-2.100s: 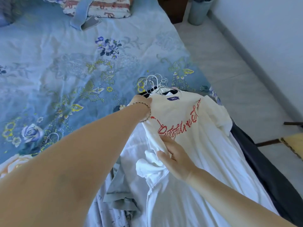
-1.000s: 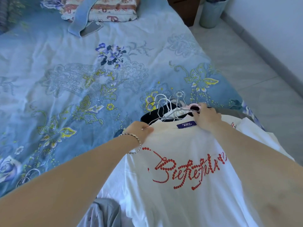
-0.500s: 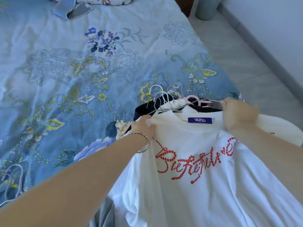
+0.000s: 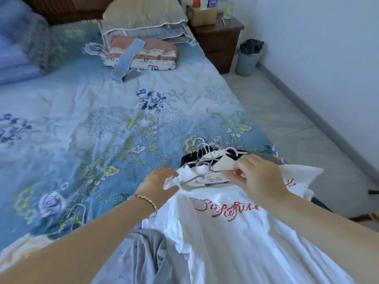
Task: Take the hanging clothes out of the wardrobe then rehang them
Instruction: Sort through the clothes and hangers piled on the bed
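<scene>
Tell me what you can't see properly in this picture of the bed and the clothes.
All in the head view:
- Clothes under the white shirt: it covers them; only hanger hooks and dark edges show.
- Red writing: partly hidden by the right arm, too blurred to read.
- Left hand fingertips: buried in bunched shirt fabric.
- Bottles on the nightstand: cut off by the top edge.
- Folded blanket: blurred, cut off left.

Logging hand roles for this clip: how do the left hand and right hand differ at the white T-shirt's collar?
The left hand bunches white T-shirt fabric; the right hand pinches the thin metal wire hanger. The left wrist wears a beaded bracelet; the right is bare. Both work at the collar.
</scene>
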Demonstrator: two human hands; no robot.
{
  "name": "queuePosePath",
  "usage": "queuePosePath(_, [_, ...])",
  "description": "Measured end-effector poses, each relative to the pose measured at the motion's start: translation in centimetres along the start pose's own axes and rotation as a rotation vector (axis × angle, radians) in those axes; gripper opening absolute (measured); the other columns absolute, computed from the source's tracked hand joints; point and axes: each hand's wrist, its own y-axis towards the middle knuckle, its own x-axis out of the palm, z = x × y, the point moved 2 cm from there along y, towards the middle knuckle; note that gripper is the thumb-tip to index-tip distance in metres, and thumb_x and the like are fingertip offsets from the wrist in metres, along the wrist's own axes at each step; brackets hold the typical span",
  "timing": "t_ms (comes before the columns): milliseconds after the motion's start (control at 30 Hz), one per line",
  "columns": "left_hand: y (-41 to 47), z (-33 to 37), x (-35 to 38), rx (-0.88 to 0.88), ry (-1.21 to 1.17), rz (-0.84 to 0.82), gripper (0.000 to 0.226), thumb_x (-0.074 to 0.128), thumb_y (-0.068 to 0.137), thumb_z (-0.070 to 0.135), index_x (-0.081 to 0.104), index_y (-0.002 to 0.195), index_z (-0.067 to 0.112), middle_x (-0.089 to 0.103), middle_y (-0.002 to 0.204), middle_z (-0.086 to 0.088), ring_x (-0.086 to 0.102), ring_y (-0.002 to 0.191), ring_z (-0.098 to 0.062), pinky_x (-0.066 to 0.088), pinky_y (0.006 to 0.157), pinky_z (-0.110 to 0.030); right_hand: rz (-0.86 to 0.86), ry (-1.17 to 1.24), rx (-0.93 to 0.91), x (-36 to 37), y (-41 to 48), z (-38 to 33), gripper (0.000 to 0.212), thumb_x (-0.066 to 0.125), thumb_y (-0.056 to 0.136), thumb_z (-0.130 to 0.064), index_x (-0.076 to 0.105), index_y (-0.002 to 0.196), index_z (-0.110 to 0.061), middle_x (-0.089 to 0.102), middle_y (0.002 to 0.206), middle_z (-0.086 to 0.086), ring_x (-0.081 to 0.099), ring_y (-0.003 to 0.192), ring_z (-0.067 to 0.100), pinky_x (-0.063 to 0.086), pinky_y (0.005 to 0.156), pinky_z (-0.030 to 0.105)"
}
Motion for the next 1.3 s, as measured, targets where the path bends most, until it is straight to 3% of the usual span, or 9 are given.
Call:
queuePosePath(167, [-10.9,3.2,-5.3,0.091,0.023,0.034,0.036,0.052,0.093,0.031,0.052,0.128,0.023,0.053,0.125,0.009,0.05,0.121,-0.012,0.035,0.09,-0.017,0.133,-0.05,-0.098,-11.6,4.8,-7.1,0.062,0.03,0.098,-0.051,0.05,0.051,-0.014,0.047,0.05,-0.001,0.052,0.046,0.019,0.027,0.051,0.027])
queuePosePath(300, [-22.4,4.6,-9.2,0.101,-0.176,0.172,0.013,0.049,0.096,0.025,0.061,0.095,0.022,0.058,0.086,0.003,0.054,0.086,-0.016,0.034,0.065,-0.019,0.185,-0.075,-0.033,-22.5,6.6,-14.2,0.066,0.026,0.096,-0.055,0.048,0.049,-0.014,0.044,0.048,-0.001,0.048,0.04,0.02,0.021,0.039,0.021])
queuePosePath(400, [-31.9,4.2,-12.1,0.152,-0.249,0.253,0.026,0.049,0.095,0.021,0.049,0.07,0.027,0.05,0.073,-0.001,0.042,0.07,-0.015,0.03,0.056,-0.016,0.186,-0.039,-0.01,-30.2,6.9,-21.1,0.057,0.041,0.085,-0.057,0.05,0.049,-0.015,0.046,0.048,-0.001,0.049,0.041,0.02,0.02,0.042,0.017])
queuePosePath(700, [-63.3,-4.4,-21.6,0.198,-0.136,0.502,0.026,0.05,0.095,0.025,0.049,0.069,0.028,0.044,0.059,0.005,0.042,0.047,-0.001,0.035,0.051,-0.014,0.201,0.183,-0.159,-46.8,4.5,-44.5,0.047,0.047,0.081,-0.05,0.051,0.052,-0.014,0.044,0.049,-0.006,0.042,0.039,0.018,0.018,0.041,0.016])
queuePosePath(867, [-78.4,-10.7,-23.9,0.131,-0.157,0.663,0.035,0.049,0.088,0.047,0.06,0.066,0.023,0.047,0.058,0.001,0.039,0.052,-0.006,0.032,0.05,-0.016,-0.027,0.526,-0.219,-49.9,1.6,-57.5,0.039,0.049,0.085,-0.051,0.051,0.059,-0.021,0.036,0.054,-0.01,0.036,0.047,0.01,0.026,0.046,0.02])
queuePosePath(1000, [-86.3,-15.7,-25.0,0.07,-0.165,0.779,0.025,0.054,0.092,0.021,0.058,0.073,0.037,0.061,0.076,0.029,0.053,0.071,0.013,0.038,0.065,-0.001,-0.255,0.749,-0.294,-49.7,-0.6,-65.9,0.027,0.057,0.089,-0.038,0.073,0.083,-0.018,0.062,0.068,0.002,0.057,0.065,0.019,0.045,0.062,0.034])
queuePosePath(1133, [-88.5,-22.4,-26.2,-0.069,-0.092,0.782,0.019,0.053,0.094,0.017,0.065,0.081,0.023,0.062,0.077,0.014,0.055,0.077,0.0,0.038,0.071,-0.011,-0.411,0.833,-0.319,-45.3,-1.3,-73.2,0.021,0.055,0.092,-0.026,0.071,0.094,-0.012,0.068,0.081,0.007,0.062,0.077,0.023,0.044,0.071,0.031])
queuePosePath(1233, [-88.5,-27.9,-27.2,-0.151,-0.031,0.813,0.021,0.049,0.096,0.015,0.068,0.095,0.008,0.063,0.093,0.003,0.056,0.09,-0.012,0.037,0.075,-0.004,-0.536,0.829,-0.315,-40.9,-1.3,-78.1,0.026,0.048,0.096,-0.029,0.064,0.09,-0.01,0.056,0.069,-0.001,0.05,0.064,0.013,0.033,0.064,0.029])
queuePosePath(1300, [-87.9,-31.5,-28.1,-0.204,-0.011,0.793,0.022,0.047,0.096,0.014,0.068,0.099,0.006,0.061,0.095,0.001,0.055,0.093,-0.014,0.037,0.075,-0.009,-0.581,0.819,-0.322,-37.9,-1.1,-80.9,0.029,0.045,0.097,-0.032,0.057,0.081,-0.011,0.047,0.062,-0.005,0.042,0.057,0.006,0.032,0.061,0.032])
